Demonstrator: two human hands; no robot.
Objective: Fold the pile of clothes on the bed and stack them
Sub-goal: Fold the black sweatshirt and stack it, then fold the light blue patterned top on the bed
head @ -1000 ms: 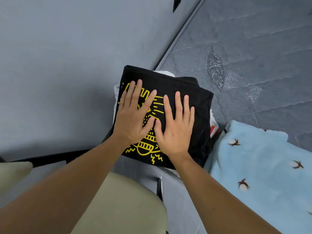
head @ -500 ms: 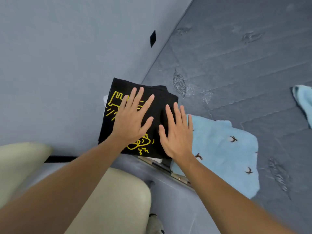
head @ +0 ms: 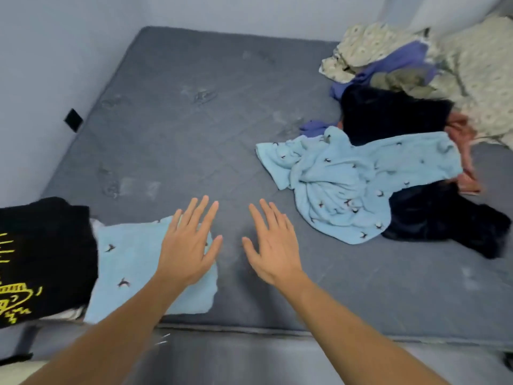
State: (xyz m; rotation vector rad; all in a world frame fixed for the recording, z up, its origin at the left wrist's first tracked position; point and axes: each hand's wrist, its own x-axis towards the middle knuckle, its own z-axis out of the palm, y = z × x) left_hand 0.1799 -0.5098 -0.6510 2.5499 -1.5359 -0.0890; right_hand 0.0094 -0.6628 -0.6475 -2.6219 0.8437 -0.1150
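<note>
A folded black T-shirt with a yellow print [head: 41, 259] lies on top of a stack at the bed's near left corner. Beside it lies a folded light-blue garment with small bird marks [head: 130, 270]. My left hand [head: 188, 245] hovers flat over that garment's right edge, fingers straight and spread. My right hand [head: 270, 243] hovers over bare mattress, fingers straight, holding nothing. An unfolded pile sits at the right: a crumpled light-blue garment [head: 349, 184], dark clothes [head: 388, 115], a purple piece [head: 388, 65] and a reddish piece [head: 463, 151].
The grey mattress [head: 194, 120] fills the view, with a wall along its left and far sides. A cream floral blanket [head: 477, 76] is heaped at the far right corner. The bed's front edge [head: 249, 329] runs below my forearms.
Both hands have lifted off the black T-shirt and moved right, over the mattress. My view has swung right and up, so the unfolded pile is in sight.
</note>
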